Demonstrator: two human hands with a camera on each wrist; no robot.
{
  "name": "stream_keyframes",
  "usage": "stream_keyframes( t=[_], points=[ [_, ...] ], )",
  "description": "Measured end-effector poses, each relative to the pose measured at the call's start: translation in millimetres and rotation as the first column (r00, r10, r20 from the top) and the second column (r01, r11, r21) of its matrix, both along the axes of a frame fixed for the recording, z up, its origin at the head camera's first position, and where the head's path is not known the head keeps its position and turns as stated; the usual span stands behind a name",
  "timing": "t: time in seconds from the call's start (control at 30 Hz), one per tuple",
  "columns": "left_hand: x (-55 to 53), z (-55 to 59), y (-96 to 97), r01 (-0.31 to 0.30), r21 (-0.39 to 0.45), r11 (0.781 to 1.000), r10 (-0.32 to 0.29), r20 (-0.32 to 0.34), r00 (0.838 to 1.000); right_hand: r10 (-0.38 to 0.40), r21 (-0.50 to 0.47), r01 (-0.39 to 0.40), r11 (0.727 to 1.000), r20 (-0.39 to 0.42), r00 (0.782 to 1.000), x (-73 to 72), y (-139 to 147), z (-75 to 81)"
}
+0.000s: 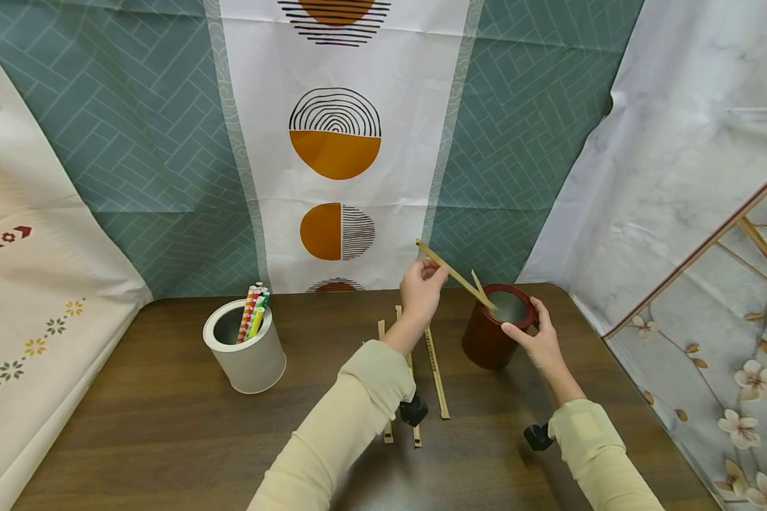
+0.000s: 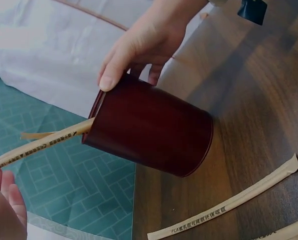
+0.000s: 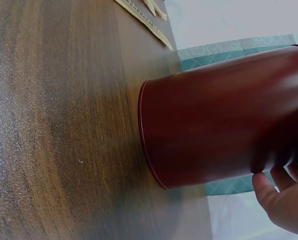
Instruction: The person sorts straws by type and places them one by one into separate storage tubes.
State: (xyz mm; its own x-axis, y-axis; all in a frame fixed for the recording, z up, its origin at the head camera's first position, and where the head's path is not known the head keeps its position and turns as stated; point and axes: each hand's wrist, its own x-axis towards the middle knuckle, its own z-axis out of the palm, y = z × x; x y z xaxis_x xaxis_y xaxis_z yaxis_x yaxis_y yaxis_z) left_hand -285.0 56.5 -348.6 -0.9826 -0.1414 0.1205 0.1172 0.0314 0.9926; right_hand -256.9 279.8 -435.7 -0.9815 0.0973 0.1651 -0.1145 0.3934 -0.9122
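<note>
A paper-wrapped straw slants down from my left hand, which pinches it; its lower end is inside the mouth of a dark red canister. Another wrapped straw leans out of the same canister. With thumb at the rim and fingers along the side, my right hand holds the canister from the right. In the left wrist view, printing shows along the held straw. Three more wrapped straws lie on the table left of the canister, the nearest one in plain sight, the others partly behind my left arm.
A white canister stands at the left of the brown table, with several brightly patterned sticks upright in it. Patterned cloth hangs behind the table's back edge. White floral fabric borders the right side.
</note>
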Motion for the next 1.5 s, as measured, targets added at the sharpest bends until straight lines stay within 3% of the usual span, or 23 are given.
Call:
stream_keyframes(
  t=[0.33,0.77,1.2,1.5],
  points=[
    [2.3,-6.2,6.0,0.005,-0.159,0.987,-0.003,0.01,1.0,-0.001,0.008,0.001,1.0,0.006,1.0,-0.2,-0.3,0.3],
    [7.0,-23.1,17.2,0.1,-0.208,0.973,-0.092,0.048,0.995,-0.007,0.015,0.007,1.0,0.008,1.0,0.1,-0.6,0.1],
    [-0.3,-48.3,-6.1,0.107,-0.233,0.967,-0.093,0.07,0.993,0.0,0.018,0.0,1.0,-0.009,1.0,-0.3,-0.1,-0.6],
    [-3.3,-76.3,-32.6,0.062,-0.315,0.947,-0.046,0.058,0.997,0.001,-0.009,-0.001,1.0,-0.019,1.0,-1.5,0.8,-2.3]
  ],
)
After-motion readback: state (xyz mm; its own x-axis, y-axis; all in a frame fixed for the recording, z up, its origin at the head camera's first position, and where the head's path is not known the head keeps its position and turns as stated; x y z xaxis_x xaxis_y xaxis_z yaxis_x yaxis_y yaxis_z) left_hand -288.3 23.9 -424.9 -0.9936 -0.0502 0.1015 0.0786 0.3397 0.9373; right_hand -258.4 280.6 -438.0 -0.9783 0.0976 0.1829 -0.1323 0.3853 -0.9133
